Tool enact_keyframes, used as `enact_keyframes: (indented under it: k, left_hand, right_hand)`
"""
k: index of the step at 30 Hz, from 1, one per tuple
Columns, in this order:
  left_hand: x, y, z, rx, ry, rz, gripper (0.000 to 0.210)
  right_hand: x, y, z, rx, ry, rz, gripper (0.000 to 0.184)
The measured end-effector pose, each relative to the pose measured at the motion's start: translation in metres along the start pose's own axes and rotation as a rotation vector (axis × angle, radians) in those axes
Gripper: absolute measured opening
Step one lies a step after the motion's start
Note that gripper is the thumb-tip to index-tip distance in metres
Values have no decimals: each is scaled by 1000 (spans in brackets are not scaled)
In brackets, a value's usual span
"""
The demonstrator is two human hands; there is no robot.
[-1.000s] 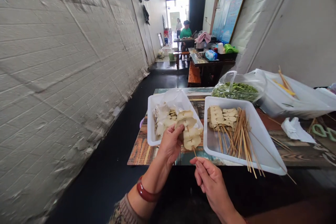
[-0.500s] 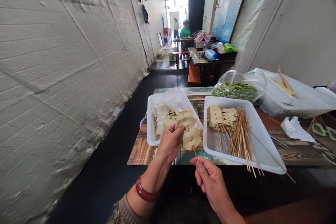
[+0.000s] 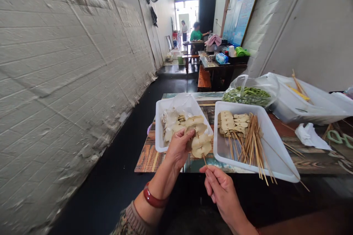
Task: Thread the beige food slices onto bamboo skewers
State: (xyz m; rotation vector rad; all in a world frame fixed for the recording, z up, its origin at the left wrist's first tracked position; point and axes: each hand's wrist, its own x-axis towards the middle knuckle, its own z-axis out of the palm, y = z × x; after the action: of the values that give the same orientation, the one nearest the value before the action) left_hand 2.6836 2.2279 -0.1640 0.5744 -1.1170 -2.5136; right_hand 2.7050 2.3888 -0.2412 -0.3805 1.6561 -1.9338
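Observation:
My left hand (image 3: 179,148) is closed on pale beige food slices (image 3: 201,143), thumb on top, fingers beneath. A thin bamboo skewer (image 3: 204,159) runs through the slices, and my right hand (image 3: 219,185) pinches its lower end. Behind my left hand stands a white tray (image 3: 159,128) with more slices in a clear plastic bag (image 3: 171,115). To the right, another white tray (image 3: 285,169) holds finished-looking skewers of slices (image 3: 227,121) and a heap of bare bamboo sticks (image 3: 255,147).
A clear bag of green vegetables (image 3: 248,95) lies behind the right tray. Farther right are a white bin (image 3: 317,112), crumpled tissue (image 3: 311,136) and green-handled scissors (image 3: 336,137). Two people are far back, one in a green top (image 3: 196,35). A brick-patterned wall (image 3: 68,62) runs along the left.
Both hands keep their hold on the slices and skewer with hardly any movement. The view shifts slightly. In the distance, the person in green now stretches an arm to the right.

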Motion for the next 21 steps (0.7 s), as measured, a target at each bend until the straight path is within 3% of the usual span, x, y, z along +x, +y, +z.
enact_keyframes:
  k: [21]
  left_hand:
    - [4, 2, 7, -43, -69, -11, 34]
  right_hand:
    - [-4, -2, -3, 2, -8, 5, 43]
